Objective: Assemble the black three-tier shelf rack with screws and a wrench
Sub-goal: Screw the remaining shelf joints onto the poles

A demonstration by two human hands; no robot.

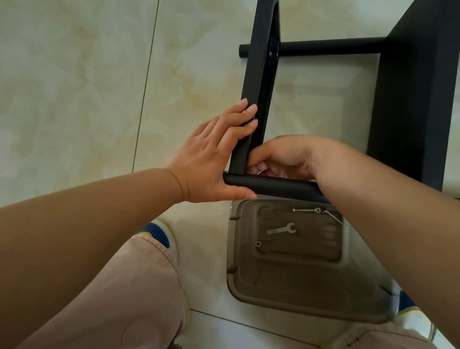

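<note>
The black shelf rack [260,74] lies on the tiled floor, with a side bar running away from me and round cross tubes. My left hand [213,156] rests flat with straight fingers against the side bar, its thumb under the near cross tube [275,185]. My right hand [283,158] is curled at the inside corner where bar and tube meet; what its fingertips pinch is hidden. A small silver wrench [282,229], two long screws [307,209] and a nut [258,243] lie in a clear plastic container [291,291].
A wide black shelf panel [416,101] stands at the right, with more tubes [334,45] crossing to it. My knees in beige trousers [135,291] and shoes [159,235] flank the container. Pale marble tiles spread to the left.
</note>
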